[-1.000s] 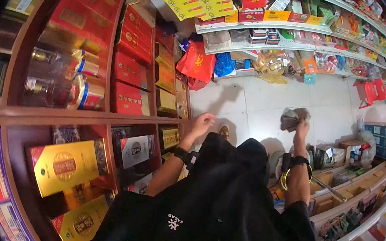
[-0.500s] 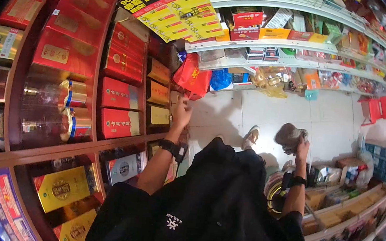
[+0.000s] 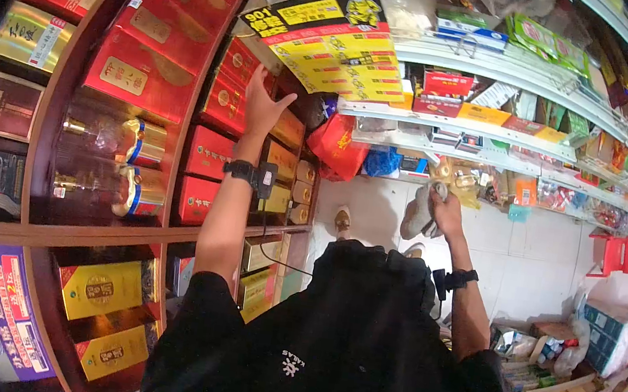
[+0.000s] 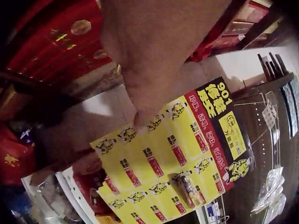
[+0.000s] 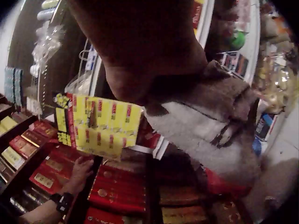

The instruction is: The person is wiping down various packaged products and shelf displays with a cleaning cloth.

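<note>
a: left hand (image 3: 266, 108) up high, just beside the yellow card (image 3: 346, 63), thumb spread wide of the fingers, nothing in its grip! where's the danger?

b: that card, for me! a careless flick of the thumb could crease it or knock it askew.

a: contact?

b: can't call it! the left wrist view overlaps them, but touch or gap, i cannot tell.

a: and the red boxes (image 3: 205, 153), below and left of the card?

b: packed close, so a bump on one could shove its neighbour. mind the cable (image 3: 264, 229) too, hanging from the left wristband (image 3: 242, 173), below the card: a long reach might snag it on the brown cabinet (image 3: 90, 233).

a: now, the grey cloth (image 3: 415, 216)!

b: below the card and off to its right, bunched in the right hand (image 3: 447, 212), fingers curled round one end, the rest dangling. a lazy swing could drag that flap over the small boxes (image 3: 484, 117), right of the card, and tip some.

a: so how far from the left hand?

b: well apart! left hand by the card's left edge, cloth out beyond its lower right.
</note>
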Motion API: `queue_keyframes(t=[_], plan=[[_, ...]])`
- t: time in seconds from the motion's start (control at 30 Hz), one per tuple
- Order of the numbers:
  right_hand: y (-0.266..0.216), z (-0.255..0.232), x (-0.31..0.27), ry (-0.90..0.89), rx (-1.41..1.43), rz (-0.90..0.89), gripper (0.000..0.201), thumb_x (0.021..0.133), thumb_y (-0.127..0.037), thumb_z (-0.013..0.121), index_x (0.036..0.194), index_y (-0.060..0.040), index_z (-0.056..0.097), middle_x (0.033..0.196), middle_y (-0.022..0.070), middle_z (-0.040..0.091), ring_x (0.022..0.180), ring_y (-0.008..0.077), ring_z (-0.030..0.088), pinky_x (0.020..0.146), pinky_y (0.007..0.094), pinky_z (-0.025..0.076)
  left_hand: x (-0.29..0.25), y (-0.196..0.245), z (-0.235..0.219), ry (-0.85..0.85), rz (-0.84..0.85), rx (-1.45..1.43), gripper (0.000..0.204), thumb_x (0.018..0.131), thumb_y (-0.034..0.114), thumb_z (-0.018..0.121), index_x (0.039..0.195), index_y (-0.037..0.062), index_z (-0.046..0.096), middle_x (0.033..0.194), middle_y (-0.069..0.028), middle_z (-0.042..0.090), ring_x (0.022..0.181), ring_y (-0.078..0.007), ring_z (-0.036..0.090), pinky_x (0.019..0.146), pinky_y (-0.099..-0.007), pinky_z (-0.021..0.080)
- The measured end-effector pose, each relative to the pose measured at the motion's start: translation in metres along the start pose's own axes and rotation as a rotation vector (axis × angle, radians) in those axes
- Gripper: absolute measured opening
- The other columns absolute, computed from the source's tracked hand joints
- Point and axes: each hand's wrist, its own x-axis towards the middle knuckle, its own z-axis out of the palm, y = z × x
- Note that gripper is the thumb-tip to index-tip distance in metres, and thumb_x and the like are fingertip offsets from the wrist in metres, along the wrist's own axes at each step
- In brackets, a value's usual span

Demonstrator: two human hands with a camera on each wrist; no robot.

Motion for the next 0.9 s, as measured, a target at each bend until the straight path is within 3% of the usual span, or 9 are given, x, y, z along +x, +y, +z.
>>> queue_keyframes(t=[0.1,0.17,0.27,0.37,0.43,0.5,0.63,0.73,0.9], plan=[[-0.087,0.025,0.013,-0.049,-0.112,-0.086,0.043,0.093,-0.030,0.058,0.121,0.0031,0.062,0.109,0.0294,0.068,0.106,0.0437,0.065,0.093,0.0454,0.048,0.043,-0.005,-0.013,-0.068,-0.055,-0.054,0.096,0.077,0.039,0.087,0.146,-0.0027,0.037,0.141,-0.0283,0.049,0.134,-0.0392,0.047,0.110,-0.0482,0.039],[-0.130,0.041,0.028,-0.133,-0.027,-0.108,0.044,0.093,-0.028,0.058,0.125,0.0023,0.058,0.114,0.0278,0.067,0.110,0.0406,0.064,0.096,0.0444,0.047,0.068,-0.017,-0.013,-0.033,0.018,-0.145,0.085,0.083,0.035,0.083,0.145,-0.0033,0.037,0.135,-0.0249,0.055,0.128,-0.0341,0.054,0.108,-0.0440,0.042],[-0.187,0.076,0.032,-0.185,0.124,-0.213,0.048,0.092,-0.023,0.057,0.133,0.0014,0.051,0.122,0.0241,0.063,0.116,0.0340,0.061,0.101,0.0423,0.044,0.102,-0.031,-0.017,-0.078,-0.046,-0.821,0.054,0.099,0.023,0.067,0.138,-0.0043,0.042,0.128,-0.0148,0.061,0.115,-0.0183,0.061,0.099,-0.0311,0.048],[-0.220,0.107,0.044,-0.197,0.246,-0.263,0.052,0.090,-0.015,0.060,0.138,0.0016,0.047,0.127,0.0196,0.062,0.121,0.0284,0.057,0.105,0.0394,0.041,0.114,-0.015,-0.042,-0.139,-0.060,-0.824,0.045,0.100,0.021,0.065,0.133,-0.0042,0.047,0.122,-0.0121,0.063,0.112,-0.0166,0.061,0.100,-0.0317,0.048],[-0.239,0.127,0.055,-0.001,0.386,-0.446,0.052,0.088,-0.012,0.066,0.135,0.0026,0.051,0.122,0.0196,0.065,0.114,0.0261,0.062,0.100,0.0378,0.045,0.123,-0.009,-0.051,-0.264,-0.059,-0.833,0.032,0.101,0.020,0.063,0.121,-0.0037,0.054,0.111,-0.0087,0.065,0.106,-0.0144,0.063,0.096,-0.0313,0.052],[-0.255,0.127,0.054,0.074,0.257,-0.412,0.047,0.085,-0.013,0.071,0.127,0.0029,0.058,0.110,0.0191,0.071,0.102,0.0258,0.068,0.091,0.0364,0.051,0.125,-0.023,-0.038,-0.305,-0.105,-0.964,0.024,0.102,0.019,0.061,0.109,-0.0031,0.057,0.105,-0.0069,0.066,0.100,-0.0128,0.065,0.088,-0.0306,0.056],[-0.282,0.131,0.048,0.203,0.142,-0.512,0.041,0.082,-0.014,0.072,0.120,0.0003,0.064,0.099,0.0213,0.072,0.091,0.0315,0.072,0.083,0.0376,0.054,0.116,0.004,-0.046,-0.262,-0.091,-1.028,0.020,0.104,0.019,0.058,0.103,-0.0006,0.058,0.106,-0.0066,0.068,0.097,-0.0118,0.066,0.083,-0.0309,0.058],[-0.310,0.125,0.047,0.231,0.114,-0.615,0.042,0.081,-0.011,0.070,0.120,-0.0002,0.063,0.099,0.0259,0.069,0.095,0.0438,0.067,0.082,0.0420,0.053,0.111,0.014,-0.045,-0.246,-0.103,-1.061,0.021,0.104,0.018,0.056,0.112,-0.0001,0.061,0.107,-0.0049,0.068,0.101,-0.0116,0.065,0.085,-0.0292,0.056],[-0.360,0.131,0.062,0.234,0.039,-0.789,0.040,0.080,-0.013,0.072,0.117,0.0010,0.062,0.101,0.0288,0.068,0.095,0.0469,0.064,0.080,0.0473,0.054,0.108,0.013,-0.035,-0.244,-0.154,-1.106,0.028,0.103,0.015,0.056,0.125,-0.0017,0.060,0.117,-0.0072,0.065,0.107,-0.0151,0.064,0.090,-0.0306,0.056]])
